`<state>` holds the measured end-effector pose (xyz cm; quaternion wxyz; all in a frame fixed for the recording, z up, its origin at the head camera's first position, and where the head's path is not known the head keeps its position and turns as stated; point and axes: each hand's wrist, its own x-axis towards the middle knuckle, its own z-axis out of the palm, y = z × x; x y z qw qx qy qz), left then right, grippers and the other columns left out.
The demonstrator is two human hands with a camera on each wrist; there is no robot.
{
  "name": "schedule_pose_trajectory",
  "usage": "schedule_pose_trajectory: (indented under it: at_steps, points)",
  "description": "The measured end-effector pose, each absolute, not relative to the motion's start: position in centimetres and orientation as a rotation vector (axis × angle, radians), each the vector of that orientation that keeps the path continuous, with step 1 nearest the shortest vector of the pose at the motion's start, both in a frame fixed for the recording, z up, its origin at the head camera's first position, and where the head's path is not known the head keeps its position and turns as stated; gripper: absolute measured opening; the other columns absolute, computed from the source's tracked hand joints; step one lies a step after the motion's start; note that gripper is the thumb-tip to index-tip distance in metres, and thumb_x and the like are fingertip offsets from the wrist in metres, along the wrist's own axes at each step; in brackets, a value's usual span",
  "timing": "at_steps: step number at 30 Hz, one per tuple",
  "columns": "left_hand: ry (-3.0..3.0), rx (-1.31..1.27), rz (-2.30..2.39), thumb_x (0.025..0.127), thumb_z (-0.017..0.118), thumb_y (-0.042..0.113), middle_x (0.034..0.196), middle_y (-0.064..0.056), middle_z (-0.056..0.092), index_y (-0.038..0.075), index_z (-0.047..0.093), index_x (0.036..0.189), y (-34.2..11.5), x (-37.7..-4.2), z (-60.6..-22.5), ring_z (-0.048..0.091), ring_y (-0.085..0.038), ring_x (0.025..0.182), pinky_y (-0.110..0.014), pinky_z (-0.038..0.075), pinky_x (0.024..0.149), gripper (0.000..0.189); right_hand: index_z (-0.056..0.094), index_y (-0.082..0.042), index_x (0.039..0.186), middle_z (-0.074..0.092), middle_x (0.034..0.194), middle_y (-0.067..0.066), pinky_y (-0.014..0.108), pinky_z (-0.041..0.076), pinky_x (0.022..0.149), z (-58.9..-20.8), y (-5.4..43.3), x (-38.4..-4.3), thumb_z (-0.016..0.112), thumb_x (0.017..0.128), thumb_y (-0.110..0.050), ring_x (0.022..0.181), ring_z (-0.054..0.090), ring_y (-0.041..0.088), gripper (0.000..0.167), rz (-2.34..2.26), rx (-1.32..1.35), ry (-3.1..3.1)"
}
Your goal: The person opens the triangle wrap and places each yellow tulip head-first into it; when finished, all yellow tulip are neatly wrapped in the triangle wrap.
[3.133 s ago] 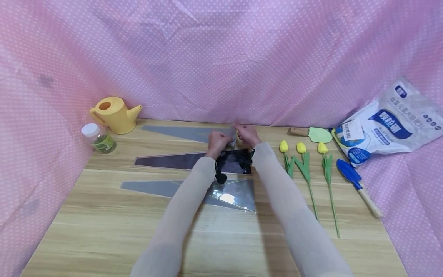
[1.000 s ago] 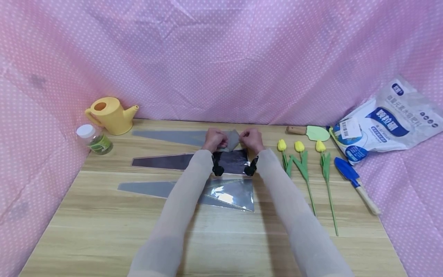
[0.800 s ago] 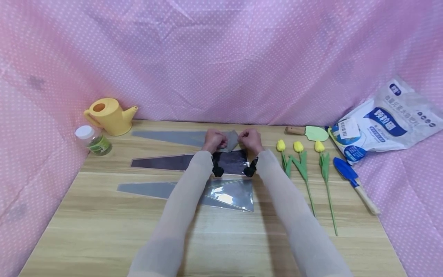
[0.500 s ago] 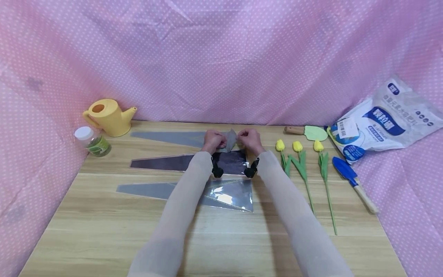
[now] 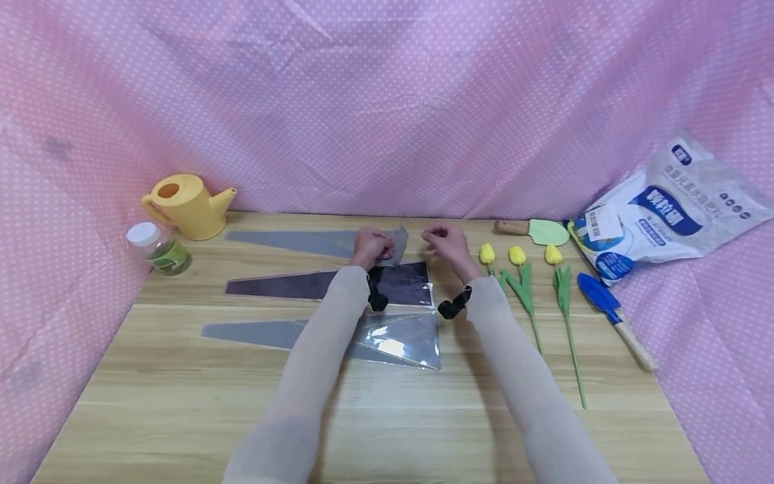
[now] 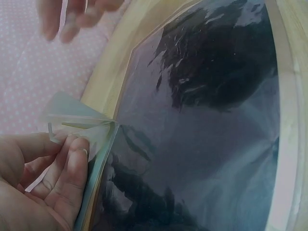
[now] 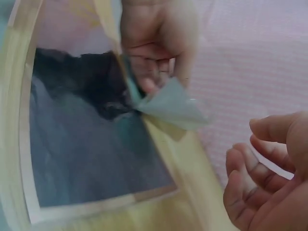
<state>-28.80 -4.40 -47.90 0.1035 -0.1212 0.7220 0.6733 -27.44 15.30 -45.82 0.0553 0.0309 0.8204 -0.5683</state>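
My left hand [image 5: 373,246] pinches the raised wide end of a grey tapered plastic flower sleeve [image 5: 290,240], the farthest of three on the table. In the left wrist view, thumb and fingers hold its thin clear film [image 6: 79,113], which stands up in a fold. Off to the right, my right hand [image 5: 447,243] hovers with loosely bent fingers and nothing between them. Nearest below the hands lies a dark purple sleeve [image 5: 284,285], flat. In front of that is a second grey sleeve [image 5: 248,333], its clear wide part shining.
A yellow watering can [image 5: 190,207] and a white-capped jar [image 5: 160,249] stand at left. Yellow tulips [image 5: 562,289] lie to the right of the sleeves. Beyond them are a green trowel [image 5: 547,232], a blue trowel [image 5: 598,292] and a white fertilizer bag [image 5: 665,208].
My right hand has let go of the grey sleeve's end and moved right, apart from it. The left hand keeps its pinch, and the film stands up beside it.
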Motion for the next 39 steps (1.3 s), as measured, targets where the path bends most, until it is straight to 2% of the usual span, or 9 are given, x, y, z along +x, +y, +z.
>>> schedule_pose_trajectory:
  at_steps: [2, 4, 8, 13, 16, 20, 23, 33, 39]
  points:
    - [2.116, -0.358, 1.999, 0.085, 0.064, -0.009, 0.063, -0.006, 0.065, -0.013, 0.073, 0.099, -4.4, -28.8, -47.9, 0.06, -0.01, 0.05, -0.021, 0.051, 0.05, 0.017, 0.065, 0.003, 0.118, 0.068, 0.097, 0.008, 0.037, 0.061, 0.078, -45.4, 16.0, -27.0, 0.064, 0.097, -0.019, 0.072, 0.066, 0.009, 0.031, -1.755, 0.118, 2.466]
    - [2.111, -0.363, 2.001, 0.085, 0.064, -0.009, 0.063, -0.006, 0.065, -0.013, 0.072, 0.1, -4.5, -28.8, -48.0, 0.06, -0.01, 0.05, -0.021, 0.051, 0.05, 0.017, 0.063, 0.003, 0.121, 0.066, 0.093, 0.002, 0.035, 0.062, 0.078, -44.9, 16.8, -26.5, 0.064, 0.097, -0.02, 0.07, 0.064, 0.004, 0.033, -1.774, 0.137, 2.453]
    - [2.124, -0.372, 1.977, 0.086, 0.066, -0.007, 0.065, -0.006, 0.067, -0.011, 0.074, 0.1, -4.5, -28.7, -48.1, 0.062, -0.012, 0.052, -0.024, 0.052, 0.052, 0.016, 0.059, 0.005, 0.127, 0.063, 0.087, -0.011, 0.026, 0.059, 0.074, -43.7, 18.5, -25.3, 0.064, 0.097, -0.021, 0.071, 0.064, 0.001, 0.039, -1.816, 0.175, 2.42]
    - [2.137, -0.384, 1.953, 0.087, 0.066, -0.005, 0.069, -0.008, 0.069, -0.008, 0.075, 0.101, -4.6, -28.6, -48.0, 0.063, -0.013, 0.054, -0.025, 0.053, 0.054, 0.016, 0.055, 0.007, 0.131, 0.063, 0.084, -0.018, 0.02, 0.058, 0.07, -42.0, 20.8, -23.3, 0.064, 0.098, -0.021, 0.073, 0.065, -0.001, 0.045, -1.859, 0.22, 2.409]
    - [2.132, -0.388, 1.955, 0.088, 0.066, -0.004, 0.071, -0.008, 0.069, -0.008, 0.075, 0.101, -4.5, -28.6, -48.1, 0.063, -0.011, 0.054, -0.024, 0.053, 0.054, 0.017, 0.057, 0.003, 0.126, 0.064, 0.084, -0.02, 0.019, 0.057, 0.069, -41.3, 22.3, -21.9, 0.063, 0.098, -0.021, 0.075, 0.066, -0.002, 0.037, -1.881, 0.232, 2.412]
    - [2.131, -0.395, 1.954, 0.088, 0.066, -0.004, 0.072, -0.006, 0.069, -0.008, 0.075, 0.101, -4.4, -28.8, -48.2, 0.062, -0.01, 0.053, -0.022, 0.053, 0.053, 0.016, 0.06, -0.011, 0.113, 0.067, 0.088, -0.019, 0.02, 0.058, 0.069, -40.9, 24.2, -20.1, 0.065, 0.097, -0.021, 0.076, 0.067, -0.001, 0.02, -1.924, 0.243, 2.409]
    - [2.14, -0.402, 1.946, 0.088, 0.066, -0.003, 0.07, -0.004, 0.068, -0.008, 0.075, 0.099, -4.4, -28.8, -48.2, 0.062, -0.009, 0.052, -0.021, 0.053, 0.052, 0.015, 0.061, -0.015, 0.111, 0.066, 0.091, -0.019, 0.019, 0.057, 0.068, -40.8, 25.4, -18.8, 0.065, 0.097, -0.021, 0.076, 0.067, -0.002, 0.016, -1.936, 0.269, 2.431]
    - [2.138, -0.403, 1.931, 0.088, 0.067, -0.002, 0.068, -0.003, 0.068, -0.006, 0.076, 0.098, -4.2, -28.8, -48.3, 0.061, -0.007, 0.05, -0.02, 0.053, 0.05, 0.014, 0.058, -0.017, 0.114, 0.06, 0.096, -0.018, 0.016, 0.056, 0.07, -41.7, 28.2, -15.3, 0.062, 0.099, -0.026, 0.081, 0.065, -0.005, 0.018, -1.788, 0.371, 2.549]
    - [2.133, -0.395, 1.959, 0.089, 0.067, -0.003, 0.073, -0.005, 0.07, -0.007, 0.075, 0.097, -4.3, -28.9, -48.1, 0.062, -0.009, 0.052, -0.021, 0.053, 0.051, 0.013, 0.054, 0.0, 0.133, 0.058, 0.104, -0.015, 0.022, 0.058, 0.075, -42.7, 28.8, -14.1, 0.06, 0.1, -0.027, 0.087, 0.061, -0.007, 0.043, -1.661, 0.355, 2.566]
